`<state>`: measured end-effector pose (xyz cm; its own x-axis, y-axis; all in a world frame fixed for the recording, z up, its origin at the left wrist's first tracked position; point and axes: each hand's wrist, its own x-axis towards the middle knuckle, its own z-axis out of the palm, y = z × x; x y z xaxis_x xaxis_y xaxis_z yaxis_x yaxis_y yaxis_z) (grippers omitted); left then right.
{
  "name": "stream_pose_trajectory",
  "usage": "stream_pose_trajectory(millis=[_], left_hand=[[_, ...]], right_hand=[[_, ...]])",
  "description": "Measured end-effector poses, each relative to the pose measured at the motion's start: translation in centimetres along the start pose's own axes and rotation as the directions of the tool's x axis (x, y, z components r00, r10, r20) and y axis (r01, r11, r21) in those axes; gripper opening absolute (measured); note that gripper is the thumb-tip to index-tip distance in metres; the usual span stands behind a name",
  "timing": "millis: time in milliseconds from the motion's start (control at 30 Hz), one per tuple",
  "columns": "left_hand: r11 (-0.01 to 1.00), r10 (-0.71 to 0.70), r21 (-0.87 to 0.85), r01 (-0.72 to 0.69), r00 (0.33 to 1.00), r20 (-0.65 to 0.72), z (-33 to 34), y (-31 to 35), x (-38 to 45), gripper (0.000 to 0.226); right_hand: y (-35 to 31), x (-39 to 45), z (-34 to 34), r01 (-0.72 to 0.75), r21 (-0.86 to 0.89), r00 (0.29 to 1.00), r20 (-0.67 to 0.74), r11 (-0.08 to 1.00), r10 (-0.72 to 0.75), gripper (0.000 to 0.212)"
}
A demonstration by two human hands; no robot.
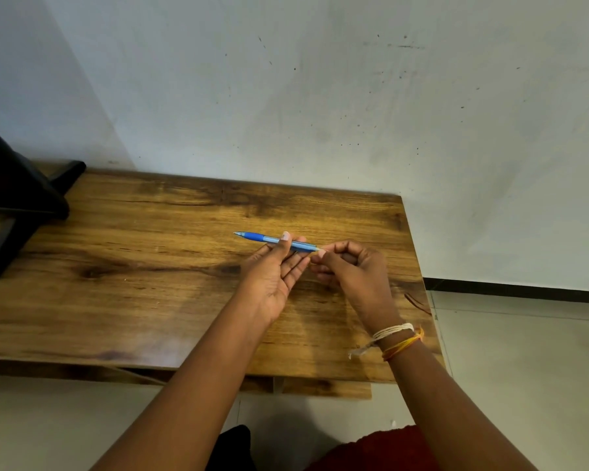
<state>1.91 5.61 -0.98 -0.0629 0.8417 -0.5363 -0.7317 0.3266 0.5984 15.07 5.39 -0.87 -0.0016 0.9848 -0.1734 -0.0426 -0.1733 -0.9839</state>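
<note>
A blue pen [257,237] with a darker blue grip and a silver tip pointing left is held just above the wooden table [133,266]. My left hand [274,270] lies palm up under the pen's middle, its thumb pressing the barrel against the fingers. My right hand [351,266] is curled, with thumb and forefinger pinching the pen's rear end. Threads, white and orange, circle my right wrist.
A black stand [17,198] sits on the table's left end. A pale scuffed wall [320,96] runs right behind the table. The table's right edge drops to a tiled floor [524,351]. My knees show at the bottom.
</note>
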Motion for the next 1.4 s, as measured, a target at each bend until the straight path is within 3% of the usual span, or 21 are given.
stream_pose_trajectory(millis=[433, 500, 600, 667, 733, 900, 1400], left_hand=[[1.0, -0.022, -0.013, 0.022, 0.999, 0.039, -0.4, 0.7, 0.0, 0.019], [1.0, -0.025, 0.009, 0.025, 0.999, 0.037, -0.3, 0.6, 0.0, 0.021], [0.998, -0.034, 0.051, 0.032, 0.999, 0.035, -0.4, 0.4, 0.0, 0.022], [0.996, -0.037, 0.076, 0.035, 0.999, 0.035, -0.4, 0.3, 0.0, 0.018], [0.995, -0.04, 0.095, 0.038, 0.999, 0.025, -0.3, 0.2, 0.1, 0.015], [0.992, -0.053, 0.116, 0.05, 0.998, 0.021, 0.1, -0.2, -0.2, 0.014], [0.983, -0.064, 0.172, 0.067, 0.998, -0.025, 0.4, -0.3, -0.3, 0.012]], right_hand=[[-0.3, 0.9, -1.7, 0.085, 0.025, 0.995, 0.047, 0.996, -0.086, 0.005], [-0.1, 1.2, -2.4, 0.124, -0.092, 0.992, -0.024, 0.988, -0.126, 0.004], [0.6, 2.0, -4.2, 0.156, -0.465, 0.954, -0.158, 0.871, -0.256, 0.009], [1.0, 2.5, -5.6, 0.096, -0.64, 0.931, -0.214, 0.763, -0.297, 0.013], [1.3, 2.8, -6.8, 0.021, -0.698, 0.926, -0.256, 0.715, -0.277, 0.016], [2.3, 3.2, -7.9, -0.069, -0.699, 0.955, -0.253, 0.712, -0.155, 0.017], [2.0, 3.6, -8.5, -0.123, -0.62, 0.964, -0.261, 0.775, -0.056, 0.01]])
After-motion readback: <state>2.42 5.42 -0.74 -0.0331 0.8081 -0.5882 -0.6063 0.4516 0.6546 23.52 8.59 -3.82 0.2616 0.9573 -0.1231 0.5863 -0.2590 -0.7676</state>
